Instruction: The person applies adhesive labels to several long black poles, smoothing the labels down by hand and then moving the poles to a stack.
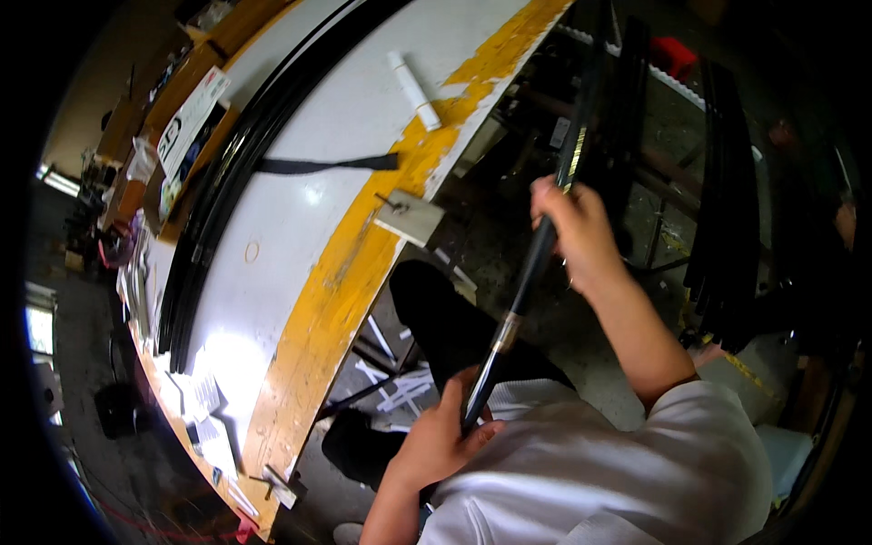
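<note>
Evidently both hands (440, 438) (583, 232) grip a black rod (530, 277), its far end lost in darkness.

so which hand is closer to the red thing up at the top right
The right. The right hand grips the black pole partway up, below and left of the red thing in the picture; the left hand holds the pole's lower end, much farther down.

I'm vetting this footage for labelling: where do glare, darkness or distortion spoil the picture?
Head view: a bright glare patch washes out the tabletop beside the papers; glints break up the rod, whose upper end sinks into darkness beyond the right hand. Also head view: the tabletop's left edge bows, and the picture's rim falls to black.
</note>
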The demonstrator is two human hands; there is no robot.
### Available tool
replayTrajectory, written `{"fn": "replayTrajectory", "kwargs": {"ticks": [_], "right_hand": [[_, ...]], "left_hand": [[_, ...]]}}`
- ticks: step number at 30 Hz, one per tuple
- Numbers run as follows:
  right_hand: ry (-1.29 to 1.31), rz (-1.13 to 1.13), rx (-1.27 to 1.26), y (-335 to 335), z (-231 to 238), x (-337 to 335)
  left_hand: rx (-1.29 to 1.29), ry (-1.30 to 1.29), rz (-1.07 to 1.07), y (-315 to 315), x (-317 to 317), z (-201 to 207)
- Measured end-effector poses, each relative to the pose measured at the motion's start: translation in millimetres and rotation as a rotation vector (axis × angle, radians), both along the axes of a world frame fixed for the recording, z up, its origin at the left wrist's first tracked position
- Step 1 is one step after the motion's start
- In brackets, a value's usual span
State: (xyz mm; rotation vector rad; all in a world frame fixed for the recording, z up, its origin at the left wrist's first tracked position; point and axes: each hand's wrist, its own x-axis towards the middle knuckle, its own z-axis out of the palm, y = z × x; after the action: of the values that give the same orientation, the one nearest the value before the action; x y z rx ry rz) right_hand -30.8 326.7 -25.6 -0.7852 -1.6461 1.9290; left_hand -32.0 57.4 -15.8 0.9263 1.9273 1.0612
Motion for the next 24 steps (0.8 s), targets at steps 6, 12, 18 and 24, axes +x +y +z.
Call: {"fn": "replayTrajectory", "kwargs": {"ticks": [6, 12, 18, 24], "right_hand": [[-0.033, 0.095, 0.029, 14.0, -49.2, 45.3], [-0.163, -0.431, 0.405, 106.7, -111.8, 54.7], [-0.619, -0.5, 0.669, 228.1, -152.2, 70.2], [-0.69, -0.468, 0.83, 307.7, -199.9, 76.0]], "left_hand": [[-0.022, 0.194, -0.037, 100.4, 2.9, -24.6], [0.117, 0.412, -0.062, 108.4, 3.4, -30.1], [-0.032, 0.372, 0.125, 42.3, 5.0, -53.8], [-0.126, 0.273, 0.229, 10.8, 38.4, -75.4]]}}
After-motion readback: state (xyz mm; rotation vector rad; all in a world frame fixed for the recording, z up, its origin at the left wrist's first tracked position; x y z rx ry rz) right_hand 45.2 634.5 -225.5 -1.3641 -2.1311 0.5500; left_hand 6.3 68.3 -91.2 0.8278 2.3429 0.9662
